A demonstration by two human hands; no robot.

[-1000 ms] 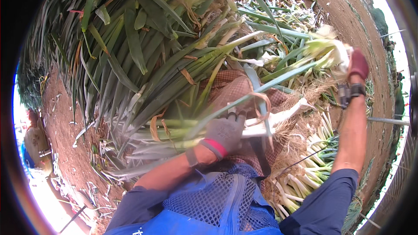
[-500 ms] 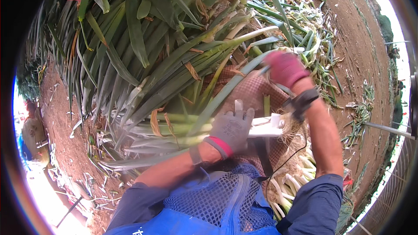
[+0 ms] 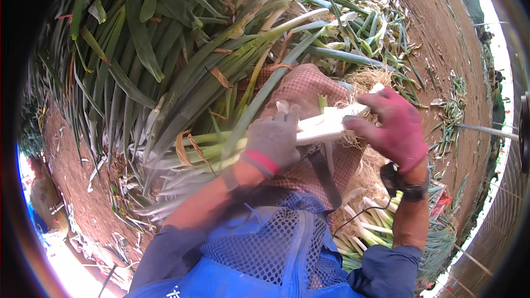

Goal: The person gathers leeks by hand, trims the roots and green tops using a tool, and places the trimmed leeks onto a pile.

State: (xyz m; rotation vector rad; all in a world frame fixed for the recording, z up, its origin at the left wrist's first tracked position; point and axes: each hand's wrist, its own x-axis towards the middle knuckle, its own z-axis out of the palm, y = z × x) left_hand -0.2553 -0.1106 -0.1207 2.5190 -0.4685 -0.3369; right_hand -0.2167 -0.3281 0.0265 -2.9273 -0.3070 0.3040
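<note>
My left hand (image 3: 274, 140), in a grey glove with a pink cuff, is closed around a bundle of long green onions (image 3: 320, 127) over my lap. Their white ends point right and their green leaves trail left. My right hand (image 3: 395, 127), in a pinkish-red glove, is at the white root ends, its thumb and fingers apart around them. Stringy roots (image 3: 353, 139) hang by the thumb. Under the bundle lies a red checkered cloth (image 3: 303, 85) across my lap.
A large heap of green onions (image 3: 132, 66) spreads at the far left. Stripped leaves (image 3: 370, 22) litter the ground beyond my lap. More white-stemmed onions (image 3: 367, 226) lie by my right side. A metal rod (image 3: 488, 131) sticks in from the right; a person (image 3: 47, 193) is at the left edge.
My right hand has come back toward me, down to the root ends of the bundle, from above the stripped leaves. My left hand has shifted slightly left and up, still gripping the onions.
</note>
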